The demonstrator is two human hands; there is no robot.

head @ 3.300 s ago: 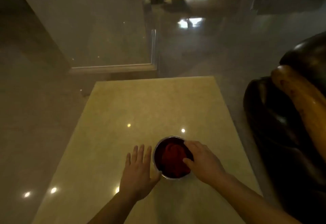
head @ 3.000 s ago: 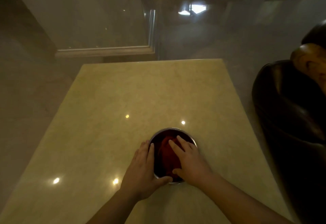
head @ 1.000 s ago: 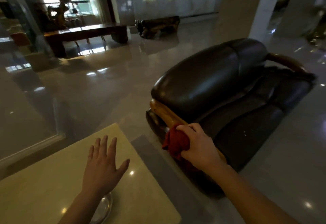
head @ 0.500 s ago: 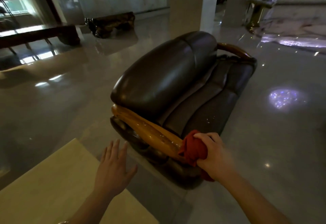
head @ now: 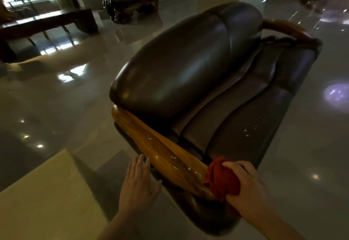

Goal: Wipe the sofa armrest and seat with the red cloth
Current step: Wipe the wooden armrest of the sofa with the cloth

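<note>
- Fingers of right hand (head: 249, 185): closed around bunched red cloth (head: 220, 180), pressed on wooden armrest (head: 162, 151).
- Left hand (head: 138, 186): open, empty.
- Advised: long, firm strokes along armrest.

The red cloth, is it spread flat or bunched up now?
Bunched up. The red cloth is a crumpled wad gripped in the right hand, pressed on the near end of the wooden armrest.

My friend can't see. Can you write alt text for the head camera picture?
A person's right hand presses a bunched red cloth against the near end of a dark leather sofa's wooden armrest. The left hand hovers open beside it, above a shiny floor.
</note>
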